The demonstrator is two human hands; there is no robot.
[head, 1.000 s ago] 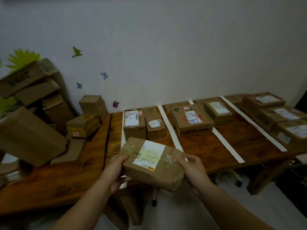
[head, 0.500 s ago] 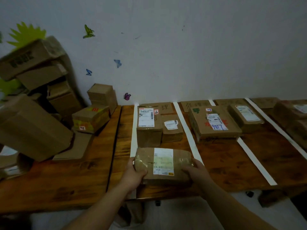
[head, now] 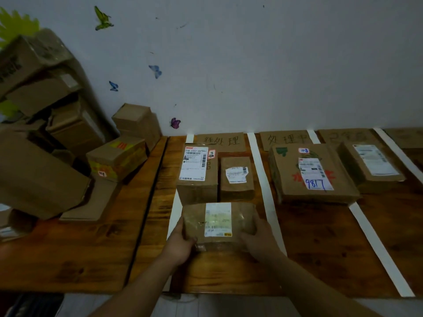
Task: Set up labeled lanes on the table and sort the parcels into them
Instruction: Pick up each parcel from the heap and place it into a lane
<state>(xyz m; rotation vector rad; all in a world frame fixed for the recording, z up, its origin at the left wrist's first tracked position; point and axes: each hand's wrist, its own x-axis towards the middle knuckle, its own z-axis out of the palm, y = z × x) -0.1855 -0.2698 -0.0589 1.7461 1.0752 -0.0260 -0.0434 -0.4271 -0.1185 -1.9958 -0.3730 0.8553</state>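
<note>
The left hand (head: pixel 180 244) and right hand (head: pixel 259 241) clamp the taped parcel (head: pixel 194 223) by its ends, fingers mostly hidden behind it. Its label (head: pixel 218 219) is too blurred to read.

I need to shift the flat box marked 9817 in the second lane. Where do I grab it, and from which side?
Take the 9817 box by its two near corners, coming from the front edge of the table. It lies flat and looks too broad for one hand from above; a smaller box crowds its right side, while its near edge faces bare wood.
</note>
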